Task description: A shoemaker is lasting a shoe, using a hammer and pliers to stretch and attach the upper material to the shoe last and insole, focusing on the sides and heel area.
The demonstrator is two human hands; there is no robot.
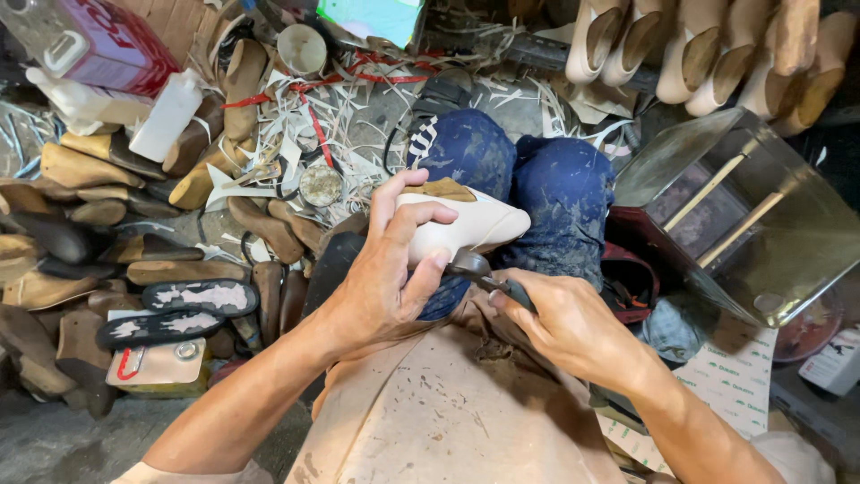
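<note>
Bracing cream shoe on last (pixel 461 226) against knees at frame centre | left hand (pixel 385 278) fingers wrapped round it, steadying | right hand (pixel 564 327) clenched on dark pincers (pixel 488 276), jaws touching shoe edge | soles (pixel 179 309) piled left

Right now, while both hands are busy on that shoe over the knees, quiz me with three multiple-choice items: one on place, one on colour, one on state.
1. Where does the cream shoe sit?
A. over the knees in blue trousers
B. on the grey floor
C. inside the metal tin

2. What colour is the shoe's upper?
A. red
B. cream
C. black

3. What is the right hand doing?
A. lying open and empty
B. gripping a dark tool
C. holding a white bottle

Key: 1 A, the left hand steadies it above the blue trousers. 2 B, its surface is pale cream. 3 B, the fingers close round the dark tool, whose head meets the shoe.
</note>
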